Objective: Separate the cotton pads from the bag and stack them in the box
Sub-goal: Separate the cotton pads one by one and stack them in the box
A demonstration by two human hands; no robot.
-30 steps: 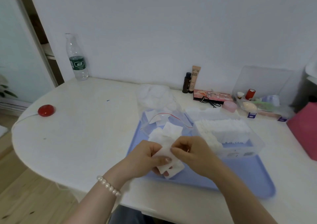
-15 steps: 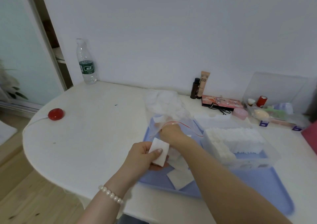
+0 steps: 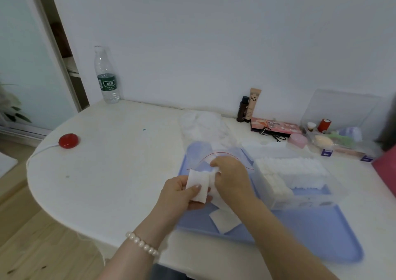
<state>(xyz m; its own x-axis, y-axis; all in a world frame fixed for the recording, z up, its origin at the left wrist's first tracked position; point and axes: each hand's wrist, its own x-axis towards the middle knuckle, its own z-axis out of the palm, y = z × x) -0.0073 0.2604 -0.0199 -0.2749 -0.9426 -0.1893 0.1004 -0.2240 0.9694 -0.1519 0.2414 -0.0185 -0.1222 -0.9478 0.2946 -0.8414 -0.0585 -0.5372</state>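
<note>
My left hand (image 3: 177, 196) holds a small stack of white cotton pads (image 3: 197, 186), thumb pressed on top. My right hand (image 3: 231, 177) pinches another cotton pad (image 3: 215, 170) at the mouth of the clear zip bag (image 3: 205, 151) with a red seal line. The bag lies across the back of the blue tray (image 3: 321, 239). A clear plastic box (image 3: 300, 198) on the tray's right side holds rows of stacked pads. One loose pad (image 3: 225, 220) lies on the tray under my right forearm.
A water bottle (image 3: 106, 76) stands at the back left and a red round button (image 3: 68, 141) with a cord lies on the left. Cosmetics (image 3: 249, 106), a palette (image 3: 275, 125) and a clear organiser (image 3: 338, 138) line the back right. A pink object (image 3: 385, 168) sits far right.
My right hand left the pad held in my left, reached into the bag mouth, and now draws back toward my left hand with a pad pinched. One pad stayed on the tray.
</note>
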